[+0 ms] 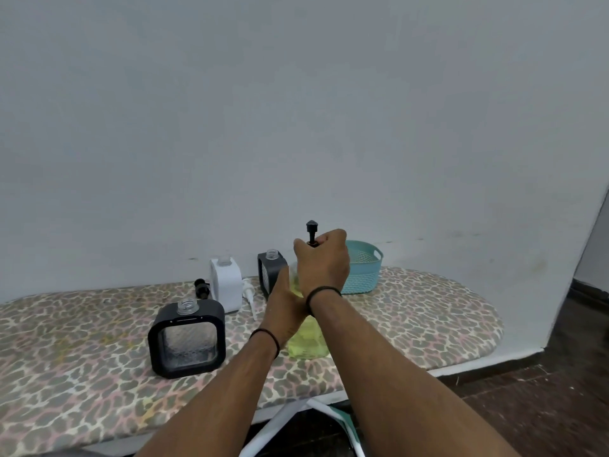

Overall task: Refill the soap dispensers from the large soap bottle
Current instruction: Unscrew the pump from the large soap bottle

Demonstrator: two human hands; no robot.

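Note:
The large soap bottle (308,341), clear with yellow-green liquid, stands on the ironing board, mostly hidden by my arms. My right hand (321,262) grips the collar of its black pump (311,227), whose head sticks up above my fist. My left hand (285,301) holds the bottle's side, partly covered by my right wrist. Three square dispensers stand with necks uncapped: a black one (188,338) near the front left, a white one (226,280) behind it, and another black one (271,270) farther back.
A black pump head (201,287) and a white pump (247,290) lie on the leopard-print ironing board (428,311) beside the white dispenser. A teal basket (362,268) stands at the back right by the wall. The board's right end drops to dark floor.

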